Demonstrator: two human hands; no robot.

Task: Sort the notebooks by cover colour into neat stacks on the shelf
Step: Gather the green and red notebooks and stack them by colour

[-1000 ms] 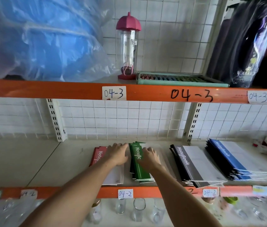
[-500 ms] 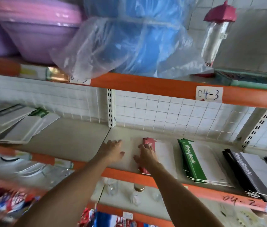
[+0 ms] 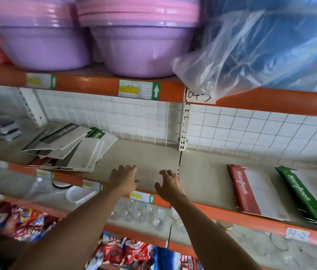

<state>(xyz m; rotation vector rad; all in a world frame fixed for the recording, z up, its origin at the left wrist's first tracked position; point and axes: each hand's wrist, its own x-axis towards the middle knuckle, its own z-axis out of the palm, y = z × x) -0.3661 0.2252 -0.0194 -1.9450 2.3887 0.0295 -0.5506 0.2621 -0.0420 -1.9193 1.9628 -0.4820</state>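
A messy pile of notebooks (image 3: 75, 149) lies on the left part of the middle shelf (image 3: 149, 156), black, grey and green covers mixed and fanned out. To the right sit a neat red stack (image 3: 251, 193) and a green stack (image 3: 307, 195). My left hand (image 3: 123, 178) hovers over the bare shelf with fingers spread, right of the pile and holding nothing. Beside it, my right hand (image 3: 168, 184) has loosely bent fingers and is empty too.
Purple basins (image 3: 138, 43) and a blue bundle in clear plastic (image 3: 266, 43) fill the upper shelf. Orange shelf rails (image 3: 231, 213) edge each level. Glassware (image 3: 140, 213) and snack packets (image 3: 23, 221) sit below. A white wire grid backs the shelf.
The view swung left. Both hands left the red and green stacks and moved left across the shelf toward the mixed pile, which has come into full view.
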